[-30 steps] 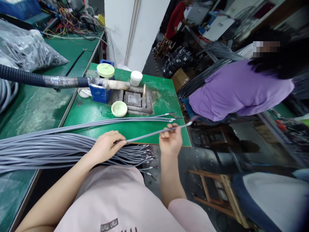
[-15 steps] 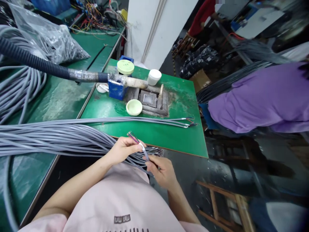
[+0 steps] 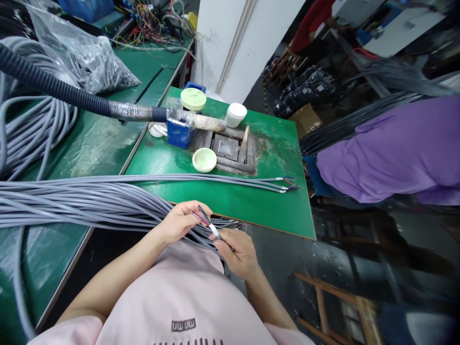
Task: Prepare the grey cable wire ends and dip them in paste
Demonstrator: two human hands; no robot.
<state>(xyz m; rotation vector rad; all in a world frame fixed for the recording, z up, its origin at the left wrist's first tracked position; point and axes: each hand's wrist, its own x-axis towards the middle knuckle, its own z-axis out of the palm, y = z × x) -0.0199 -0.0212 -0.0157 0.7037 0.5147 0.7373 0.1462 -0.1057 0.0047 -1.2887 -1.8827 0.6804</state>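
My right hand (image 3: 237,249) is closed around the grey jacket of a multi-core cable (image 3: 214,231), just below a white band near its end. From that end several thin coloured wires fan out toward the upper left. My left hand (image 3: 183,221) pinches at these wires, its thumb and fingers around them. Beneath and behind both hands runs a thick bundle of grey cables (image 3: 108,203), with stripped ends showing past my fingers. Beyond it, a few grey cables (image 3: 215,178) lie across the green table, their coloured wire ends at the right.
A solder pot (image 3: 227,146) is set in the table (image 3: 280,211). Around it are an open pale-green tub (image 3: 204,160), a white jar (image 3: 235,115), a green-lidded jar (image 3: 193,99) and a black extraction hose (image 3: 72,93). A person in purple (image 3: 391,148) is at the right.
My left hand has shifted from the white band toward the loose wires, which now spread more. My right hand still grips the cable. The whole view has moved slightly.
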